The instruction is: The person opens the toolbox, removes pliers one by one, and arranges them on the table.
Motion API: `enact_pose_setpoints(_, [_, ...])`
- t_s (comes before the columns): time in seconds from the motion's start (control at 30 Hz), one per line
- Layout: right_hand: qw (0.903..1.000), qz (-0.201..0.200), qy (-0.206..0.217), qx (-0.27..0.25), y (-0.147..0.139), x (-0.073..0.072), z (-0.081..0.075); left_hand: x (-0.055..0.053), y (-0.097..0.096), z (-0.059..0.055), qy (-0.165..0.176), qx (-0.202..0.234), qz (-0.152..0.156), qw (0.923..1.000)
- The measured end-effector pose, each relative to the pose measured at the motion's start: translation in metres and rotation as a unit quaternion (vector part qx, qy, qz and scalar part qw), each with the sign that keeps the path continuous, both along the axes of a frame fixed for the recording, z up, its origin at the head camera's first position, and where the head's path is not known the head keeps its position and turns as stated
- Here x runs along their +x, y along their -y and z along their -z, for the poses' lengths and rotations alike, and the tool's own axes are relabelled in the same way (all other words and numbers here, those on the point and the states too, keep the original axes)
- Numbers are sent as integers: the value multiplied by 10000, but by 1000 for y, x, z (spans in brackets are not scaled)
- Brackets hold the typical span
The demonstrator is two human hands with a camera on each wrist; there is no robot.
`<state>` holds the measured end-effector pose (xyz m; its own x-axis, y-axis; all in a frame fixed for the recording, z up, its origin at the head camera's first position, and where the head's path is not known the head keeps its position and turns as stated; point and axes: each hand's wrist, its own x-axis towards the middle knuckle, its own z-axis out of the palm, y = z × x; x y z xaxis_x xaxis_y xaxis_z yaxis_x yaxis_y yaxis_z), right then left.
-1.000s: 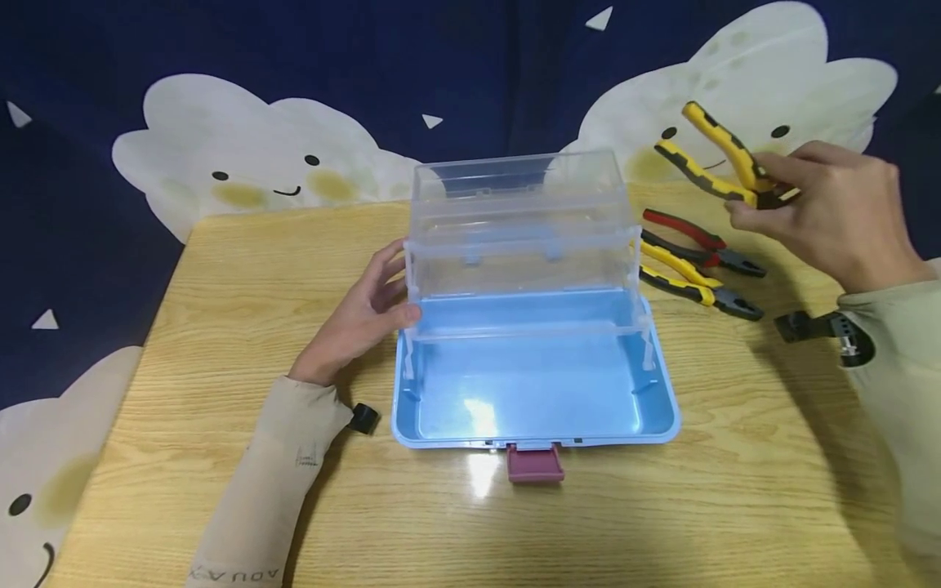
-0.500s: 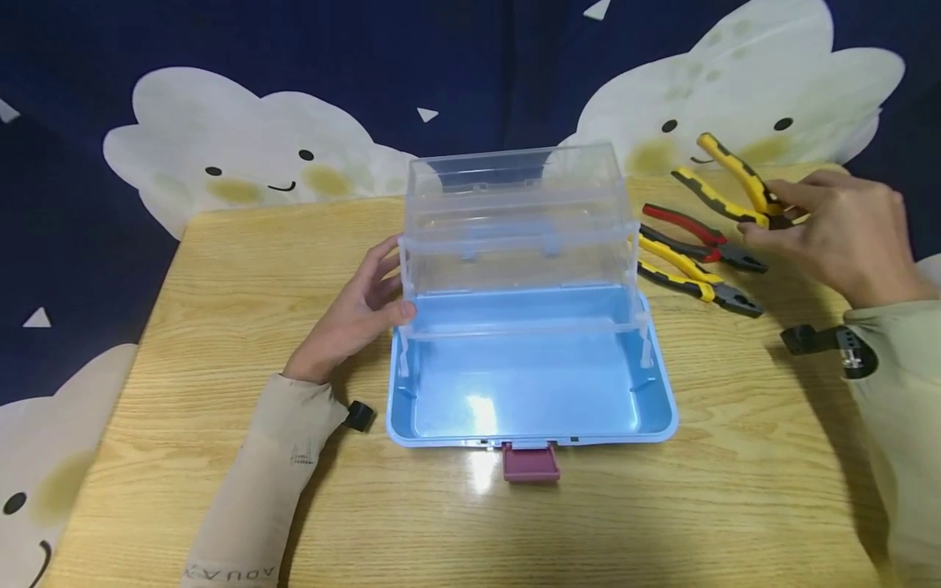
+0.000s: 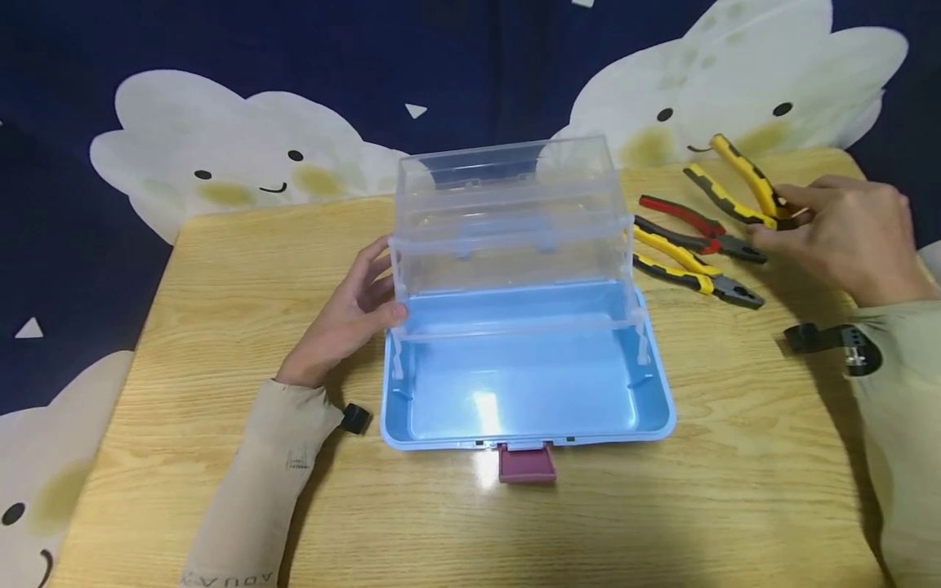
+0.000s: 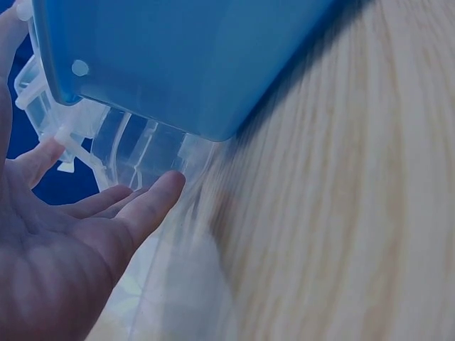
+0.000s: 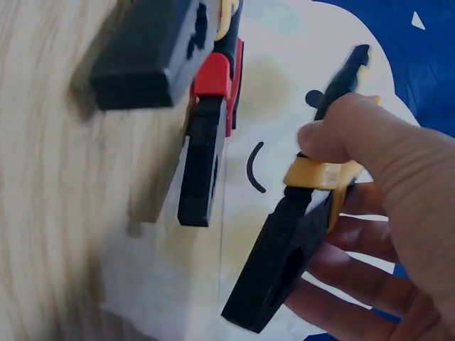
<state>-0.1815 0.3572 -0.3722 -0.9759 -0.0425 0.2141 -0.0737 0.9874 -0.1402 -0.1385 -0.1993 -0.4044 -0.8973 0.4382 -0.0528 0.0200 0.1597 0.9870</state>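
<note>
A blue plastic toolbox [image 3: 519, 392] stands unfolded on the table, its clear trays [image 3: 515, 269] raised toward the back. At its left side is my left hand [image 3: 341, 322], thumb at the tray's edge; in the left wrist view its other fingers reach out, fairly straight, beside the clear plastic. My right hand [image 3: 856, 233] pinches yellow-and-black pliers [image 5: 274, 249] near the joint, with the handles spread and pointing to the back left. Beside them lie red-and-black pliers [image 3: 687, 224] and another yellow-and-black pair [image 3: 698, 273], their handle ends close to the toolbox.
The toolbox's purple latch [image 3: 527, 465] hangs at its front edge. Behind the wooden table [image 3: 243, 278] is a dark blue cloth [image 3: 331, 41] printed with white clouds. Black cameras sit at both wrists.
My right hand has lowered the pliers toward the table and shifted slightly right. My left hand stays at the toolbox's side. The head view has shifted a little.
</note>
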Motion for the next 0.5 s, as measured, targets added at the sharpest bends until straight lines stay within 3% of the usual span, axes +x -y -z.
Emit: enact_pose_setpoints(0.5, [9937,497,998,128,-16,-2,10,1,-1,-2,21,-115,-61,9999])
